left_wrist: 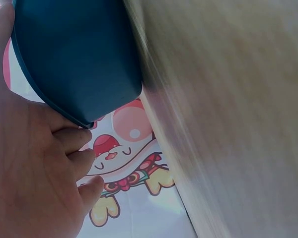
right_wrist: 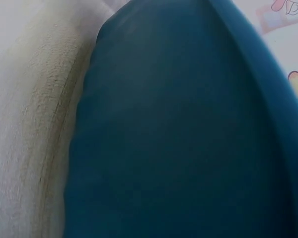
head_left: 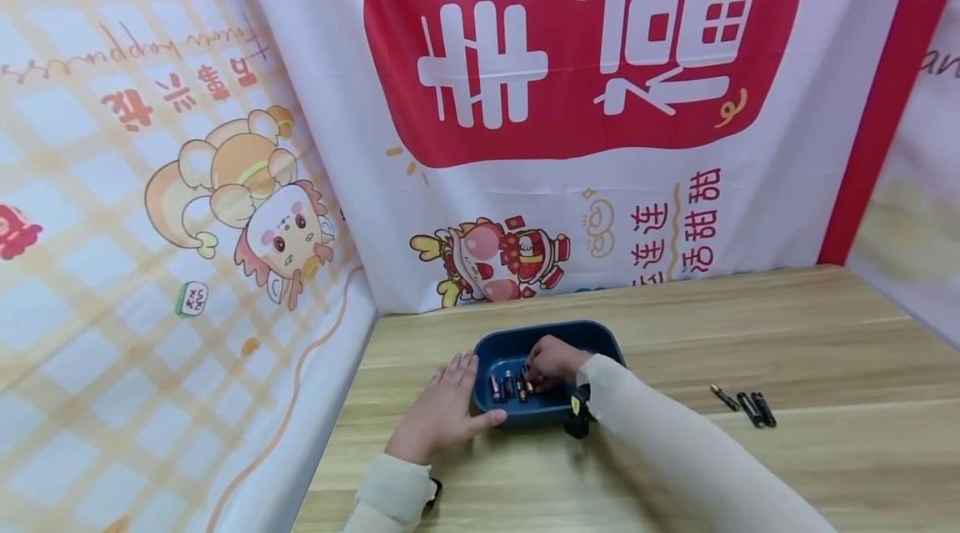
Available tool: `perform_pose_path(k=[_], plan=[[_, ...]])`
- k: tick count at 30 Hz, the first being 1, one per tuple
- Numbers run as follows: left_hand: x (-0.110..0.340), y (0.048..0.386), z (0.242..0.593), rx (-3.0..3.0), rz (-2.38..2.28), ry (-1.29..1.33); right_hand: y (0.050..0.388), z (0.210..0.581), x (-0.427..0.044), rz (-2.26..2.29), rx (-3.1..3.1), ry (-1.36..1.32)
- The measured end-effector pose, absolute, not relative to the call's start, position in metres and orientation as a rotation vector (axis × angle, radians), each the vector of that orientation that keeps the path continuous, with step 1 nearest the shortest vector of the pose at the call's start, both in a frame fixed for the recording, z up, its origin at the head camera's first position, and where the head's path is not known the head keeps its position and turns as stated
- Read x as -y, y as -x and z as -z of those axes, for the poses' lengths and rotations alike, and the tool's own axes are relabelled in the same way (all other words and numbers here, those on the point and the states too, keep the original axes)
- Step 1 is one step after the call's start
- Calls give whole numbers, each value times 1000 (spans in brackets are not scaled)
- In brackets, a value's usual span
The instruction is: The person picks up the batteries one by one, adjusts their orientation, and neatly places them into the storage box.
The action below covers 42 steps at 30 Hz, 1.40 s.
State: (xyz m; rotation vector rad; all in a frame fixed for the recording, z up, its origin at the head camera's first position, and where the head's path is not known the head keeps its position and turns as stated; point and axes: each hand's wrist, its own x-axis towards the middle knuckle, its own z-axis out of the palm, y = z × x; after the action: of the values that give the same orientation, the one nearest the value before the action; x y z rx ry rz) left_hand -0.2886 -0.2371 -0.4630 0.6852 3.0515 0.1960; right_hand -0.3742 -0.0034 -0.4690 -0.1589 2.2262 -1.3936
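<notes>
A dark blue plastic box (head_left: 536,418) stands on the table, with several small batteries (head_left: 509,384) side by side on its floor. My left hand (head_left: 442,408) rests against the box's left end, thumb out along the front edge and fingers fairly straight; in the left wrist view its fingertips touch the rim. Inside the box, my right hand (head_left: 555,362) has curled fingers that appear to pinch a battery at the right of the row; the fingers partly cover it. Only the box's outer wall (right_wrist: 164,119) shows in the right wrist view, not the hand.
Three more batteries (head_left: 750,409) lie on the wooden table (head_left: 675,466) to the right of the box. A printed cloth (head_left: 600,174) hangs close behind the table, and another patterned cloth (head_left: 187,308) borders the left side.
</notes>
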Motion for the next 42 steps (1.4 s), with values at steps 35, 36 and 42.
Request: perform_pose_path(k=[35,36,42], plan=[[238,289,464,-3035,-190,-652,374,469,12,1293,-2330,92],[239,288,464,-3035,-189,-654,374,469,12,1293,-2327,94],[238,287,462,-3032,-207,-651,375,467,5,1307,-2318,108]])
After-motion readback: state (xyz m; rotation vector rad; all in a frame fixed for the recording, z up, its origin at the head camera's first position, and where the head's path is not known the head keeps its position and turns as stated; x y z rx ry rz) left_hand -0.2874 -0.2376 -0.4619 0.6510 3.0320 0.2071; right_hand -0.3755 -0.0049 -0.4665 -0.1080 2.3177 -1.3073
